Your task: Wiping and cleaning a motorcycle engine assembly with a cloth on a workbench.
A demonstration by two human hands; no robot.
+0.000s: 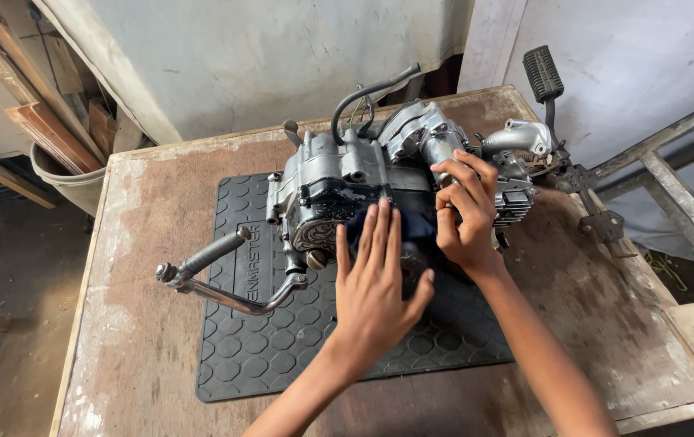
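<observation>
Head view shows a small silver motorcycle engine [379, 174] standing on a black rubber mat [282, 332] in the middle of a worn wooden surface [144, 324], with a dark blue cloth [412, 222] pressed against its near side. To my eye the step in hand is wiping the casing, and it would go best with the cloth kept flat under the palm, the engine steadied at its top, and the strokes kept clear of the cooling fins and the kick lever [225, 279] jutting out toward the left. The left hand [375, 287] lies flat on the cloth, fingers [371, 239] straight and close together, thumb out to the side, gripping nothing. The right hand [464, 210] rests on the cylinder end, fingers [460, 174] curled and slightly spread over the metal, apparently catching the cloth's edge, though I cannot tell for sure. A black hose [367, 93] loops over the engine's top; a foot pedal [543, 74] stands at the far right, beside a metal frame [679, 174].
</observation>
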